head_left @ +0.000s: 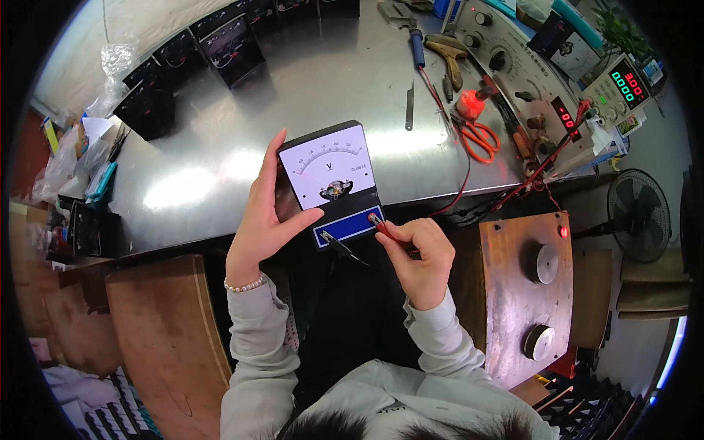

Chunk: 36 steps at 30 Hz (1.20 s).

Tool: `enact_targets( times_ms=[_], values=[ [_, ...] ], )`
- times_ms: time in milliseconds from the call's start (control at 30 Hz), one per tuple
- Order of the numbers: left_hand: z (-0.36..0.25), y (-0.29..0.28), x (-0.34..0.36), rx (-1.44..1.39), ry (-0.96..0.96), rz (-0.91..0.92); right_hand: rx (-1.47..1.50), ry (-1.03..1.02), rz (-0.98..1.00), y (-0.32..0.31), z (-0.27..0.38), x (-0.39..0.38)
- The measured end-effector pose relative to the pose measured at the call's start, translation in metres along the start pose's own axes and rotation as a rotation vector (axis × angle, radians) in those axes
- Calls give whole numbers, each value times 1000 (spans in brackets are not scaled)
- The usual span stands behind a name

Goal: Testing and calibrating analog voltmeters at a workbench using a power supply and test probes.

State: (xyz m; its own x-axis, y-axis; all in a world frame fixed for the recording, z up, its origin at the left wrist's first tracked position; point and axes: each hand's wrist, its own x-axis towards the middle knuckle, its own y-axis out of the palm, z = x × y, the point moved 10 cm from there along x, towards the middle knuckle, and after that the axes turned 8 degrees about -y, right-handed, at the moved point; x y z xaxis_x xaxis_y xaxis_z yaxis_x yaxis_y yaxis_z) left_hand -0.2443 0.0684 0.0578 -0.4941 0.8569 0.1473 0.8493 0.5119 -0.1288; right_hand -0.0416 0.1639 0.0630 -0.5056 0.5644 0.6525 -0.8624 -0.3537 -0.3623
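An analog voltmeter (328, 158) with a white dial and a blue lower panel is held at the front edge of the metal bench. My left hand (268, 213) grips it by its left side, thumb across the front. With my right hand (422, 253) I pinch a red alligator clip (383, 226), whose jaws are at the right terminal on the blue panel. A black alligator clip (341, 246) sits at the left terminal, its handle sloping down to the right. Behind the dial's lower cutout, part of the movement (337, 190) shows.
Several black meters (231, 50) stand along the bench's far left. To the right lie orange-handled scissors (480, 141), a brush (449, 57), a soldering iron (417, 48) and tweezers (410, 106). Test instruments (524, 70) with lit displays line the right edge; a wooden panel with knobs (524, 293) is below.
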Motion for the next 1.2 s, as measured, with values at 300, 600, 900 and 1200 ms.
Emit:
enact_targets(
  times_ms=[300, 600, 900, 1200],
  values=[
    [7, -1, -1, 49, -38, 74, 53, 52, -12, -5, 0, 7],
    [-1, 6, -3, 51, 20, 23, 42, 101, 67, 14, 16, 9],
    [0, 5, -4, 19, 23, -45, 151, 425, -15, -6, -31, -40],
    [1, 5, -5, -51, 8, -50, -113, 2, 93, 17, 14, 1]
  ],
)
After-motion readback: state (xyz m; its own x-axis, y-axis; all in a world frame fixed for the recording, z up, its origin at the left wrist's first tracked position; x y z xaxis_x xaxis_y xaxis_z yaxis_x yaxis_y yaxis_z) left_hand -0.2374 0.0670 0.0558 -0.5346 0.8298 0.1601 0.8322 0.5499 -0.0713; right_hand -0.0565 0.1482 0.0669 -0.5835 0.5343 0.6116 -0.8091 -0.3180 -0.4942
